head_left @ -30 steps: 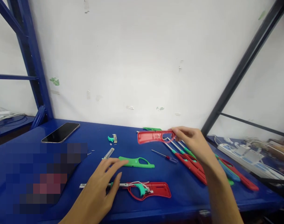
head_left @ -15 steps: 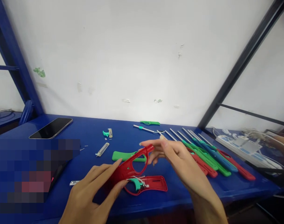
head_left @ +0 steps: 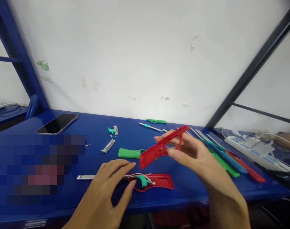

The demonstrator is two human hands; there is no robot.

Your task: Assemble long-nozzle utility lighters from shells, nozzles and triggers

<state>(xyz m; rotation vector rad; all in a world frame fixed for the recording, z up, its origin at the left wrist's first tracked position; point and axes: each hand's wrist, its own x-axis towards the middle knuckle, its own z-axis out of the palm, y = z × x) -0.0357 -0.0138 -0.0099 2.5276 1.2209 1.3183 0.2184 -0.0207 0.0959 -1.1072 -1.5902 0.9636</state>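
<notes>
My right hand (head_left: 197,159) pinches a red plastic lighter shell half (head_left: 160,148) and holds it tilted above the blue bench (head_left: 92,133). Below it lies the other red shell half (head_left: 159,182) with a teal trigger, white wires and a metal tube (head_left: 86,177) sticking out to the left. My left hand (head_left: 109,187) rests on that tube with its fingers curved over it, just left of the trigger. A green shell half (head_left: 130,153) lies behind, between the two hands.
A row of assembled red, green and blue long lighters (head_left: 221,156) lies at the right. A black phone (head_left: 57,123) lies at the back left. Small parts (head_left: 108,145) and a green piece (head_left: 156,121) are scattered mid-bench. A white power strip (head_left: 254,149) sits far right.
The right hand brought the red shell half from the back of the bench to the front, briefly met the left hand, and now holds it alone; the left hand went down onto the tube.
</notes>
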